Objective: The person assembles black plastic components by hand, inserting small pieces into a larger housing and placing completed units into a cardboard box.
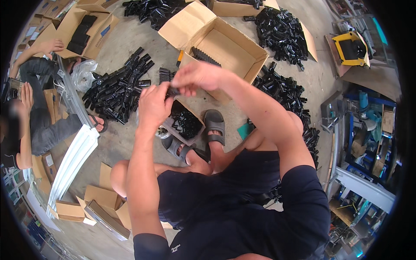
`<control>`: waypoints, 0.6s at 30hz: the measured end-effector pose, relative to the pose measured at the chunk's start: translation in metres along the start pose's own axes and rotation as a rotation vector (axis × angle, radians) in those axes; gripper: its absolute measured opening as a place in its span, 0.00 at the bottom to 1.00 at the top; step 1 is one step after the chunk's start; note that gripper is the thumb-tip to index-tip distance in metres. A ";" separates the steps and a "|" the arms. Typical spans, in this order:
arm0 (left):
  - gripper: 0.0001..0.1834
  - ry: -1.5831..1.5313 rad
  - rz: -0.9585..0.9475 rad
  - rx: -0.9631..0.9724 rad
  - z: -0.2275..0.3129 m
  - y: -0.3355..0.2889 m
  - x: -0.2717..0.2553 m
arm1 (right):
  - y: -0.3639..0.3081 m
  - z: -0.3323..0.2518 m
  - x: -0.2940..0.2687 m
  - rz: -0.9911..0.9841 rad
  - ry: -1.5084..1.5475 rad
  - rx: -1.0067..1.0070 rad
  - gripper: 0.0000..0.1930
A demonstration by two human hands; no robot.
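Note:
My left hand (154, 105) is closed around a short black tubular part (173, 92), mostly hidden by the fingers. Slightly blurred, my right hand (200, 78) meets it from the right, fingertips pinched by the part's end; what they pinch is too small to make out. Below both hands, between my feet, stands a small open box (189, 141) of loose small black pieces (186, 122). Just beyond the hands, a row of black parts (166, 75) lies on the floor. An open cardboard box (236, 54) farther off has black parts (205, 56) lined up along its near left side.
Piles of black parts lie left (119, 89), far right (281, 37) and right (281, 86). At the left sits another person (34, 117) beside white metal profiles (78, 151) and a carton of black pieces (89, 26). Empty-looking cartons (102, 197) lie lower left; a rack (368, 173) stands right.

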State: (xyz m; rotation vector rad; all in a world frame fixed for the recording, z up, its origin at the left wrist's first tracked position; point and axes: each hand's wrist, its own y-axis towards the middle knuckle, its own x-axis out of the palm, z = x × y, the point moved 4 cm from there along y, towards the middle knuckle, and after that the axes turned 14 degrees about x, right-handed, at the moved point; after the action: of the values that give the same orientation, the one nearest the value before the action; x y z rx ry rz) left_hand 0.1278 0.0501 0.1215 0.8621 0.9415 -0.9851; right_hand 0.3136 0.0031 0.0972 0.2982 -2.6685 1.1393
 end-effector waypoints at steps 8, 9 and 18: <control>0.19 -1.154 0.217 -0.717 -0.009 -0.001 0.024 | 0.044 0.134 -0.206 1.170 -0.417 0.351 0.18; 0.20 -1.203 0.228 -0.732 -0.007 -0.001 0.024 | 0.051 0.162 -0.216 1.231 -0.485 0.390 0.18; 0.26 -1.240 0.076 -0.822 -0.018 -0.007 0.054 | 0.068 0.210 -0.209 0.893 0.191 0.309 0.13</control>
State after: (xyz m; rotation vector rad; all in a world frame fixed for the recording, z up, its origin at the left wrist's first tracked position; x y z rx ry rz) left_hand 0.1306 0.0489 0.0643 -0.4326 0.1467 -0.7441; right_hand 0.4680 -0.0831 -0.1493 -1.0026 -2.4530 1.6840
